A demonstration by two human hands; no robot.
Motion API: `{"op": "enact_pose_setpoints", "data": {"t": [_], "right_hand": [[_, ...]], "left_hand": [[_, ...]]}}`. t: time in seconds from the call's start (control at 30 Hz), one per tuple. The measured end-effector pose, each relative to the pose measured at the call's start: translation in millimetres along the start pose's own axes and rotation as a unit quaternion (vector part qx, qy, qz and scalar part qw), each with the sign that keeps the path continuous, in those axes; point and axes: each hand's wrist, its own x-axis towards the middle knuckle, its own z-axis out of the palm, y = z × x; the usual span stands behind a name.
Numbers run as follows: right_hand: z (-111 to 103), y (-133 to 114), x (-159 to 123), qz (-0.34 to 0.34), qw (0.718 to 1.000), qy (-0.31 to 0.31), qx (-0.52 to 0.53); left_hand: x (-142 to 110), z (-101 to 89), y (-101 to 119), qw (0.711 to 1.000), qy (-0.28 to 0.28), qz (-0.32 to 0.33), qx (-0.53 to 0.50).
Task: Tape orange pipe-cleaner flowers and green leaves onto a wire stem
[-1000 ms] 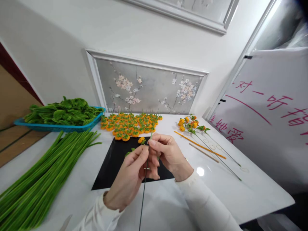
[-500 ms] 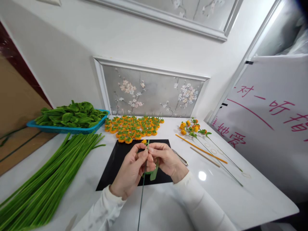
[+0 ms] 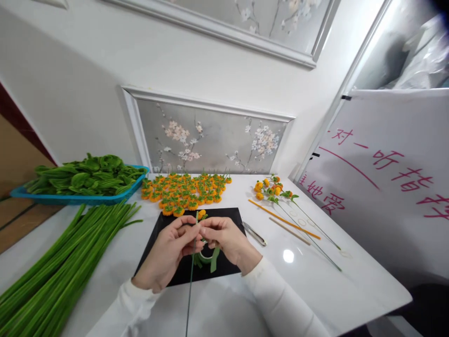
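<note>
My left hand (image 3: 170,250) is closed in a pinch round the upper end of a thin green wire stem (image 3: 190,295), which hangs down toward me. Fingertips of my right hand (image 3: 229,241) pinch at the same spot, touching the left ones. A small yellow-orange flower (image 3: 201,214) shows just past the fingertips, beside the stem's tip; its lower part is hidden. Below the hands, a roll of green floral tape (image 3: 206,259) with a loose end lies on a black mat (image 3: 224,267).
Many orange flower heads (image 3: 185,192) stand behind the mat. At left are a blue tray (image 3: 87,200) of green leaves and a bundle of green stems (image 3: 70,267). Tweezers (image 3: 255,234), an orange stick (image 3: 284,219), a brown stick (image 3: 289,230) and finished flower sprigs (image 3: 271,187) lie at right.
The view has shifted, so everything sits further left. My right hand has turned slightly, and more of the tape roll and tweezers shows. Both hands still pinch at the stem's top.
</note>
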Motion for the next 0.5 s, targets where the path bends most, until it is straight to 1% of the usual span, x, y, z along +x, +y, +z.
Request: {"op": "enact_pose_setpoints", "data": {"t": [0.07, 0.2, 0.3, 0.37, 0.43, 0.47, 0.5], "right_hand": [[0.3, -0.9, -1.2, -0.006, 1.0, 0.002, -0.009], [-5.2, -0.7, -2.6, -0.006, 0.999, 0.015, -0.041], [-14.3, -0.7, -2.9, -0.01, 0.992, 0.028, -0.121], [-22.7, -0.8, -3.7, -0.041, 0.972, 0.068, -0.219], [-31.1, 0.1, -6.5, -0.081, 0.934, 0.126, -0.323], [-34.3, 1.1, -8.7, -0.089, 0.921, 0.143, -0.352], [-36.4, 2.6, -11.5, -0.088, 0.911, 0.147, -0.376]], "left_hand": [[2.2, -4.6, 0.5, 1.0, 0.0, -0.005, -0.025], [4.3, -8.6, 0.5, 0.999, -0.004, -0.034, -0.022], [4.0, -10.6, 0.2, 1.0, 0.0, -0.024, -0.011], [2.9, -13.3, 0.1, 1.0, 0.013, -0.011, -0.008], [1.1, -17.1, 0.5, 1.0, 0.029, -0.002, -0.013], [-0.1, -19.0, 0.9, 0.999, 0.035, 0.0, -0.017], [-1.4, -20.8, 1.6, 0.999, 0.039, 0.002, -0.021]]}}
